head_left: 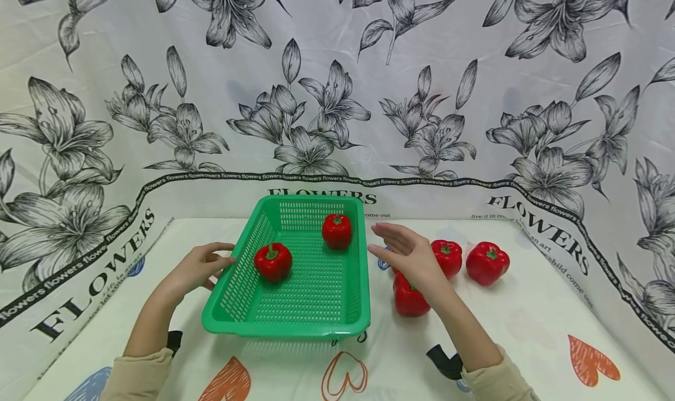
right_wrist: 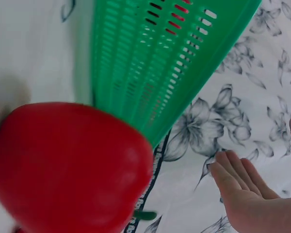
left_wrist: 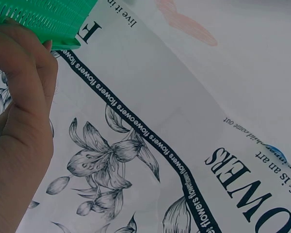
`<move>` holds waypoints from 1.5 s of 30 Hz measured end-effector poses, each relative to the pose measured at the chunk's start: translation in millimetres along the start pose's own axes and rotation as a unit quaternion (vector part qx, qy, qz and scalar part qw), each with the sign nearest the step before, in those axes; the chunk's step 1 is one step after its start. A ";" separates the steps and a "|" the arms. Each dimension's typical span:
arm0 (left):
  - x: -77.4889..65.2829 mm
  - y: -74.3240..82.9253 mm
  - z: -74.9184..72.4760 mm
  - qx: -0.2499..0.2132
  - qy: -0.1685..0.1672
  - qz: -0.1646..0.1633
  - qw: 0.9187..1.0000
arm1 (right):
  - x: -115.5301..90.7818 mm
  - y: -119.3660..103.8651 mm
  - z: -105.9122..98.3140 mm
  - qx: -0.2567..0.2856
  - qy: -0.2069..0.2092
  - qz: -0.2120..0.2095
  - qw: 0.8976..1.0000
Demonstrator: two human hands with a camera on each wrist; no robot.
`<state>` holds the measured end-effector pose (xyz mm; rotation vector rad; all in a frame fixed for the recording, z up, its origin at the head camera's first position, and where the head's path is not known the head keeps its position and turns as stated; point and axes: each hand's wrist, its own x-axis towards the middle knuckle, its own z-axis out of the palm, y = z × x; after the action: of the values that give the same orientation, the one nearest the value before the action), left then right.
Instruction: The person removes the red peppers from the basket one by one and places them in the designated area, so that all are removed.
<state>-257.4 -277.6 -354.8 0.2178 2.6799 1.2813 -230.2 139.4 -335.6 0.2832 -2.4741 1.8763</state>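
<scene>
A green plastic basket (head_left: 311,329) with mesh sides holds two red bell peppers, one pepper (head_left: 273,262) toward the left and another pepper (head_left: 337,231) near the back right corner. At the basket's left rim is my left hand (head_left: 203,266), its bent fingers and thumb gripping the edge; the left wrist view shows a fingertip right at that rim. My right hand (head_left: 408,257) is held beside the right rim, fingers extended and thumb apart, with a small gap to the basket. Nothing is in its grasp. Below its wrist, a red bell pepper (right_wrist: 70,167) looms large in the right wrist view.
Several red bell peppers lie right of the basket, including a pepper (head_left: 410,295) partly behind my right forearm, a pepper (head_left: 447,258) just beyond it and a pepper (head_left: 487,263) farther right. A flower-printed cloth (head_left: 422,199) covers the table and back wall.
</scene>
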 end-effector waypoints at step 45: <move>0.0 1.9 1.7 0.013 -0.001 -0.001 1.000 | 82.3 -70.3 109.8 0.119 -0.019 -0.124 0.985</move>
<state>-256.9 -275.1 -354.4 0.2213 2.6960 1.2446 -290.0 5.4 -288.3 0.6083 -2.1160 2.0691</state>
